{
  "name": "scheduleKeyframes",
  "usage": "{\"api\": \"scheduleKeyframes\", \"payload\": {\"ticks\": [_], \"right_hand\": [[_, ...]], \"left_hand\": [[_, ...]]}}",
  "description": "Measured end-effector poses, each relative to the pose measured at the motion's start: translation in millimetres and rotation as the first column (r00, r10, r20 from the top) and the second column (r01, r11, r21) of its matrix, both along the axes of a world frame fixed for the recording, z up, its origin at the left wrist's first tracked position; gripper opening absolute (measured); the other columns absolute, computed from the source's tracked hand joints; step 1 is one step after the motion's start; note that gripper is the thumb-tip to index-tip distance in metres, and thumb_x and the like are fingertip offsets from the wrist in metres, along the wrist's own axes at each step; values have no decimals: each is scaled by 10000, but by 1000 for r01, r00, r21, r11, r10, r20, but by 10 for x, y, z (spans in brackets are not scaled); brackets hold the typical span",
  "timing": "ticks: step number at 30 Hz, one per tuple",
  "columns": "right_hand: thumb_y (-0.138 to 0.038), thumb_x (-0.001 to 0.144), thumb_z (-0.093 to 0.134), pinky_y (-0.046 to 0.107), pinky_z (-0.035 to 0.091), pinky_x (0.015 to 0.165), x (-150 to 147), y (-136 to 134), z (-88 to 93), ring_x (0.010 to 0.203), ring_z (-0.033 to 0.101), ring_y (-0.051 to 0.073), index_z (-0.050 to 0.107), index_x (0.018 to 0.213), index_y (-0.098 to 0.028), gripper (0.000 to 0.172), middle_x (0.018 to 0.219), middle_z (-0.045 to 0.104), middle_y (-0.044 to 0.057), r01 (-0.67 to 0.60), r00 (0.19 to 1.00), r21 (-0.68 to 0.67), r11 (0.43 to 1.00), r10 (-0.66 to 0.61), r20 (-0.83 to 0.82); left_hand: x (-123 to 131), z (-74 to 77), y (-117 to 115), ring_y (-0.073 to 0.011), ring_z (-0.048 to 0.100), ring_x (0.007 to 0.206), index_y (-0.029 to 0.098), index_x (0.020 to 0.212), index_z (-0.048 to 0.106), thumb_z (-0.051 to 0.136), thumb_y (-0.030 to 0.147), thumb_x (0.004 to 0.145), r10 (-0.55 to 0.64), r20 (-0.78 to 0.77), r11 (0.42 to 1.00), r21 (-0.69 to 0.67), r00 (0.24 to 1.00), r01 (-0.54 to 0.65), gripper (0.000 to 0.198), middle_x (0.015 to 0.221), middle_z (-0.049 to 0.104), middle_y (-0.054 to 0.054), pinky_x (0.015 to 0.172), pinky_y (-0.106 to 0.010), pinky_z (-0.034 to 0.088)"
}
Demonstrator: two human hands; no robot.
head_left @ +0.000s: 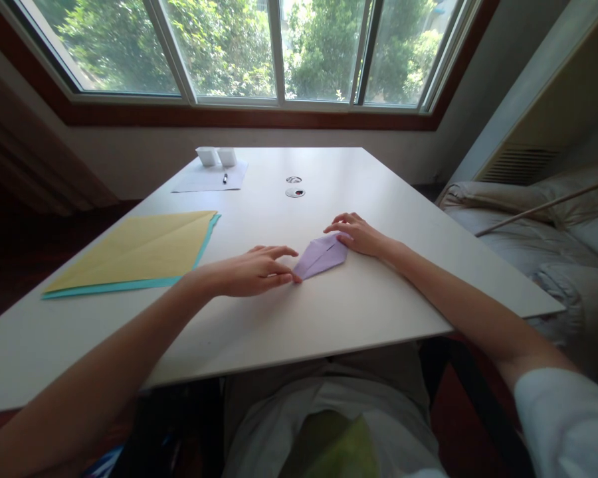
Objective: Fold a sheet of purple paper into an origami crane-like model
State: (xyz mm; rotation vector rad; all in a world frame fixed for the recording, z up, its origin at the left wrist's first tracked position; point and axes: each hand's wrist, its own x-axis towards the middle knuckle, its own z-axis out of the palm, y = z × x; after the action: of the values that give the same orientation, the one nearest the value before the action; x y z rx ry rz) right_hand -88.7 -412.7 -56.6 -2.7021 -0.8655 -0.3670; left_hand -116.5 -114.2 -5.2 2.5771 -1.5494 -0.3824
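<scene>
A folded sheet of light purple paper (323, 256) lies on the white table (289, 332) in front of me. It is kite-shaped, with a narrow point toward the left and a crease line along its middle. At that narrow point, my left hand (256, 271) pinches or presses the tip with its thumb and a finger, its index finger stretched above. My right hand (359, 236) holds the wider far-right end, thumb on the paper and fingers curved over its upper edge. Its fingertips partly cover that end.
Left of my hands lie large yellow paper (144, 245) and turquoise paper (124, 287) beneath it. Farther back are white sheets (204, 180), a pen (225, 178) and two small white containers (216, 157). Round inserts (295, 193) are set in the tabletop. A padded seat (518, 232) stands at right.
</scene>
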Motion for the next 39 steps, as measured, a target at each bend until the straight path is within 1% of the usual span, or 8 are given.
{"api": "scheduleKeyframes", "payload": {"ticks": [5, 7, 10, 16, 22, 28, 33, 39], "right_hand": [[-238, 863, 451, 341, 421, 857, -134, -17, 47, 966, 521, 201, 647, 1061, -218, 279, 1041, 603, 98, -122, 989, 11, 993, 122, -87], [-268, 857, 471, 334, 426, 851, -177, 10, 74, 966, 532, 205, 643, 1074, -200, 285, 1042, 615, 103, -131, 986, 5, 991, 131, -104], [-274, 845, 491, 338, 427, 853, -226, 69, 104, 975, 538, 214, 644, 1071, -182, 288, 1046, 622, 108, -132, 987, -19, 991, 130, -94], [-246, 843, 485, 397, 406, 866, -288, 174, 103, 970, 550, 232, 626, 1095, -196, 293, 1049, 626, 106, -97, 995, -80, 992, 97, -9], [-199, 868, 444, 310, 432, 859, -380, 293, 131, 967, 563, 179, 624, 1099, -206, 293, 1064, 626, 92, -309, 949, -8, 951, 307, -67], [-418, 839, 513, 313, 447, 820, -434, 342, 152, 939, 581, 203, 644, 1084, -210, 347, 1051, 634, 99, -264, 963, -64, 963, 259, -71], [-372, 907, 393, 319, 442, 800, -462, 369, 132, 924, 588, 201, 633, 1088, -211, 341, 1048, 648, 91, -237, 970, -190, 953, 243, 8], [-347, 924, 345, 293, 431, 770, -465, 401, 119, 900, 585, 185, 665, 947, -197, 354, 981, 661, 81, -193, 979, -144, 971, 200, 36]], "left_hand": [[220, -51, 164, -228, 490, 1102, 273, 1040, 648, 342, 421, 910, 94, 130, 995, -44, 987, -89, 364, 1247, 501, -65, 933, -405, 379], [199, -95, 111, -219, 524, 1047, 240, 1048, 640, 360, 353, 909, 92, 203, 991, -113, 975, -70, 332, 1179, 551, -82, 903, -391, 411], [84, -189, -67, -199, 524, 1080, 197, 1223, 517, 364, 251, 908, 51, 231, 974, -226, 972, 2, 355, 1209, 557, -97, 919, -355, 423], [-11, -384, -273, -202, 445, 1215, 147, 1268, 473, 346, 235, 916, -17, 266, 978, -197, 964, 71, 384, 1333, 469, -113, 1021, -365, 357], [26, -336, -207, -198, 552, 1076, 177, 1136, 573, 392, 222, 895, 7, 250, 975, -217, 968, 49, 305, 1171, 597, -91, 921, -348, 437], [108, -385, -209, -176, 578, 967, 208, 1074, 613, 437, 242, 888, -6, 268, 955, -284, 963, 85, 258, 1063, 639, -61, 855, -296, 450], [151, -426, -211, -167, 592, 941, 214, 1050, 621, 388, 279, 918, -30, 319, 951, -284, 947, 126, 275, 1054, 650, -52, 852, -288, 442], [99, -395, -237, -165, 588, 860, 196, 965, 615, 392, 227, 902, 38, 362, 967, -248, 931, 57, 234, 935, 652, -45, 738, -264, 444]]}}
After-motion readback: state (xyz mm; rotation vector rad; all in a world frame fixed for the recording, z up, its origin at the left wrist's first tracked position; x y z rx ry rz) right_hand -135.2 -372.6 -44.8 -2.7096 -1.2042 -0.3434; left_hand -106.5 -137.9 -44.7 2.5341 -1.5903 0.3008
